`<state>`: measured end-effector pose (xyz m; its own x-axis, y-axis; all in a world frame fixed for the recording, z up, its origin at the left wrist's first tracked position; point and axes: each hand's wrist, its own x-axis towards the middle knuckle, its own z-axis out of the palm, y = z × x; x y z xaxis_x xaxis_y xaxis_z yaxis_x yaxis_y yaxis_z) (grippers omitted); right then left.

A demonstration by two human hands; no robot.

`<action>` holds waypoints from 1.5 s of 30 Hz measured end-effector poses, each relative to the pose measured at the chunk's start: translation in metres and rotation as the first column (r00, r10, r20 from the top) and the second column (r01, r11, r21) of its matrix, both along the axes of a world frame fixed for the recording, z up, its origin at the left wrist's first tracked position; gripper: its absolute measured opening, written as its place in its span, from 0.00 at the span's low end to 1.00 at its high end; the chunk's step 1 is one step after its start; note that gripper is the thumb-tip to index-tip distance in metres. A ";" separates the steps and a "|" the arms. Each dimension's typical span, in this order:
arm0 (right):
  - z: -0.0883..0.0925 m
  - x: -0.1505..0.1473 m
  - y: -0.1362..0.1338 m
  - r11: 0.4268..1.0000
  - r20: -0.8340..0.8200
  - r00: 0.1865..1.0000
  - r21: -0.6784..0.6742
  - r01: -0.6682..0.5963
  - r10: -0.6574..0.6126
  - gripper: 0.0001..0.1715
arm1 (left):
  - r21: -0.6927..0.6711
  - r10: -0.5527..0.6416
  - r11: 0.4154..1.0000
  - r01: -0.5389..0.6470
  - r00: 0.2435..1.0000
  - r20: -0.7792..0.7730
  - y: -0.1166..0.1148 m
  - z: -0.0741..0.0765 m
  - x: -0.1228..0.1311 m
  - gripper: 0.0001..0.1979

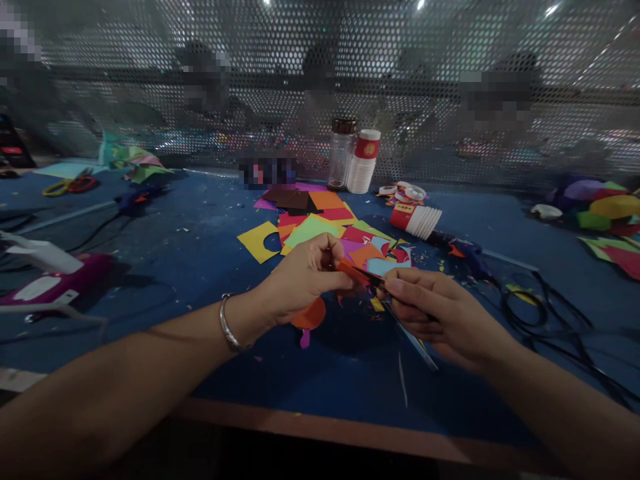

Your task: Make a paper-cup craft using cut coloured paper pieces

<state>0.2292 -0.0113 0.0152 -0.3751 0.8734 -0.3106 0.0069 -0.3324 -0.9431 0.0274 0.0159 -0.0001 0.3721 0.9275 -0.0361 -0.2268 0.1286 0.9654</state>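
My left hand (313,273), with a silver bangle at its wrist, pinches a small piece of orange paper (349,269). My right hand (435,310) is closed round scissors (371,276). Their dark blades meet the orange paper; the handles are mostly hidden by my fingers. Below my left hand lies an orange paper disc (309,313) with a purple paper tab (305,339) sticking out from it. Just beyond both hands, sheets of coloured paper (313,230) are spread in a pile. A clear glue stick (417,348) lies under my right hand.
Glue guns lie at left (135,199) and right (467,255), the right one beside coiled black cable (525,307). Paper cups (361,175) and a clear bottle (339,157) stand near the mesh partition (280,100). A magenta power strip (90,273) sits left.
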 end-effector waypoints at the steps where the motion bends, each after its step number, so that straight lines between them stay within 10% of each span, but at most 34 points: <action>1: 0.000 0.000 0.000 1.000 -0.002 1.000 0.001 0.000 0.000 0.31 | 0.001 -0.001 1.000 0.001 1.000 -0.003 0.000 0.000 0.000 0.17; 45: 0.001 0.000 -0.003 0.999 0.014 1.000 0.041 -0.011 0.011 0.27 | -0.152 -0.144 0.977 0.150 0.988 0.050 -0.002 0.001 0.001 0.19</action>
